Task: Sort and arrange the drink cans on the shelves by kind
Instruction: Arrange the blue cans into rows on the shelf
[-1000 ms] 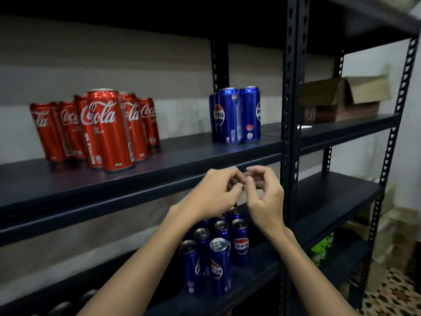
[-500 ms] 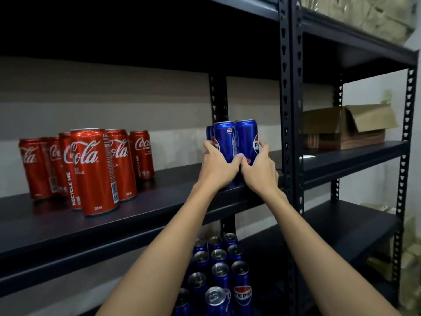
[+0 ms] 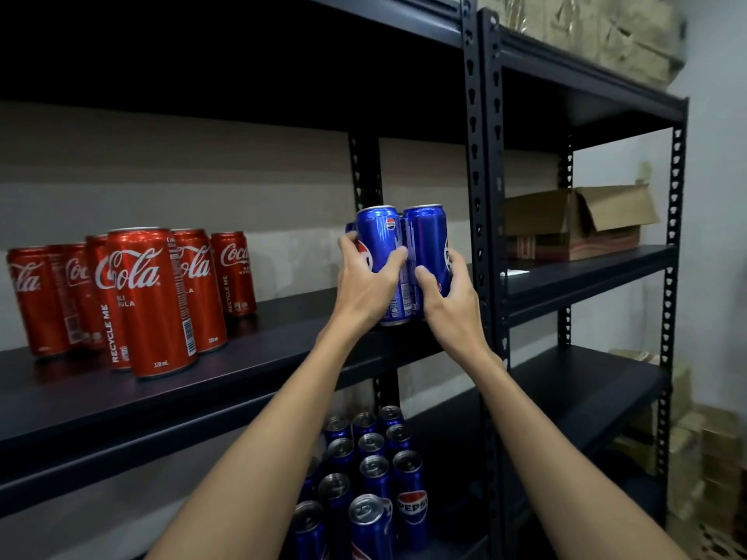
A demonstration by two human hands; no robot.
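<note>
Risk first: we have both hands around a tight cluster of blue cans [image 3: 400,260] at the right end of the middle shelf [image 3: 250,369], hard against the black upright post [image 3: 483,236]. Left hand [image 3: 366,282] wraps its fingers [image 3: 394,258] round the left front can; right hand [image 3: 446,293] curls round the right one, thumb on the front. So fingers are clenched on cans, not released.

What could bite us:
- Cluster looks like three or more cans, rear ones mostly hidden. We squeeze only the outer two, so a middle or back can may slip out and drop onto the blue cans [image 3: 364,478] packed on the lower shelf [image 3: 566,398].
- Slim tall cans tip easily; a drag along the shelf instead of a clean lift may topple one.
- Post is just beside the right can; swinging out to the right may clip it.
- Red cans [image 3: 149,297] stand well apart on the left of the same shelf, so little chance of knocking them unless we sweep left.

Judgement: blue ones belong below with their kind; we go slow, lift straight.
</note>
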